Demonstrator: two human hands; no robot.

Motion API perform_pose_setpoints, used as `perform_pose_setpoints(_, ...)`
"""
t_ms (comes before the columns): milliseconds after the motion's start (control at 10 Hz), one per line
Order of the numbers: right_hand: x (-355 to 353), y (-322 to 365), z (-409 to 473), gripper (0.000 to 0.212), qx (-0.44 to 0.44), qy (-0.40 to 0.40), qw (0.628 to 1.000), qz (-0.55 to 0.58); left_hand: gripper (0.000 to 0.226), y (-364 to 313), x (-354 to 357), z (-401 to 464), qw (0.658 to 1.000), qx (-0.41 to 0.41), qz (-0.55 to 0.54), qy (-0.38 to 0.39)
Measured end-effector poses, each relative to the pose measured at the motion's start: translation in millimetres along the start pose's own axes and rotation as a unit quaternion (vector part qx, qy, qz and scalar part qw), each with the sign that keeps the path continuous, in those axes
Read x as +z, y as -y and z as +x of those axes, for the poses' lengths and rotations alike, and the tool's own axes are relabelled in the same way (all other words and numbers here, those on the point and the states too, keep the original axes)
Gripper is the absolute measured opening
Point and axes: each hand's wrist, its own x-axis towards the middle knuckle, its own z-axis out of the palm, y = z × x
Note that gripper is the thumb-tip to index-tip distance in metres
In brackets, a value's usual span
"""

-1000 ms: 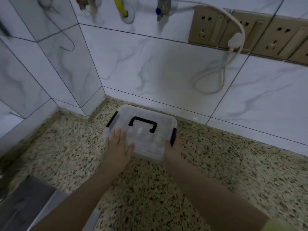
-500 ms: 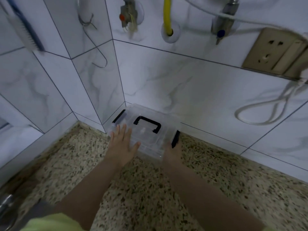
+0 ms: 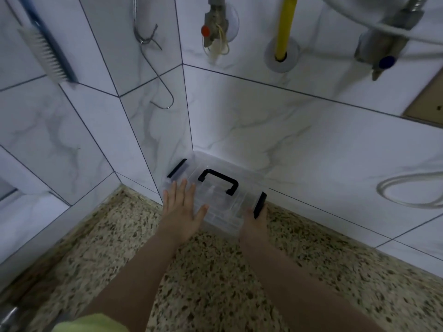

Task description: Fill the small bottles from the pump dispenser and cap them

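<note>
- Speckled stone makes up the countertop (image 3: 215,283), the nearest surface, with both bare forearms stretched across it toward the clear plastic box (image 3: 215,200).
- Yellow-green sleeve (image 3: 88,322) shows at the bottom edge, on the near left of the box.
- Left hand (image 3: 183,209) lies flat on the lid's near-left part, fingers straight and spread, thumb angled toward the middle of the lid; it curls round nothing.
- Right hand (image 3: 254,221) is at the box's near-right corner, just below the right black latch (image 3: 260,204); its fingers are hidden against the box side, so I cannot tell how it grips.
- Clear box sits on the counter, pushed into the corner where the two tiled walls meet, its far side at the wall. Its long axis runs from the left black latch (image 3: 176,168) to the right one, slanting from far-left to near-right.
- Black carry handle (image 3: 218,181) lies flat on the lid, along that same axis.
- Contents behind the clear lid are blurred; no label or writing is readable anywhere.
- Beyond the box, up the wall, are a yellow pipe (image 3: 284,27), a valve with a red knob (image 3: 211,29) and a valve with a blue knob (image 3: 383,53).
- Far left of the box, a brush (image 3: 45,51) hangs on the side wall.
</note>
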Motion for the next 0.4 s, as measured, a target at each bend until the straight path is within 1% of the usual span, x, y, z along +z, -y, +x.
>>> perform_pose_setpoints(100, -6.0, 2.4, -5.7, 0.071, -0.008, 0.016, 0.998, -0.063, 0.085, -2.6, -5.0, 0.5, 1.0, -0.013, 0.01, 0.025)
perform_pose_setpoints(200, -21.2, 10.4, -17.8, 0.075, -0.014, 0.028, 0.989, -0.142, 0.079, -4.0, -17.0, 5.4, 0.996, -0.026, 0.027, 0.084)
perform_pose_setpoints(300, -43.7, 12.1, -31.4, 0.066, -0.02, -0.016, 0.991, -0.134, 0.076, -8.8, -33.8, 8.5, 0.995, -0.03, -0.026, 0.091)
perform_pose_setpoints(400, -64.5, 19.9, -53.6, 0.041, -0.031, -0.026, 0.987, -0.157, 0.06, -14.3, -43.3, -6.7, 0.986, -0.02, -0.161, -0.022)
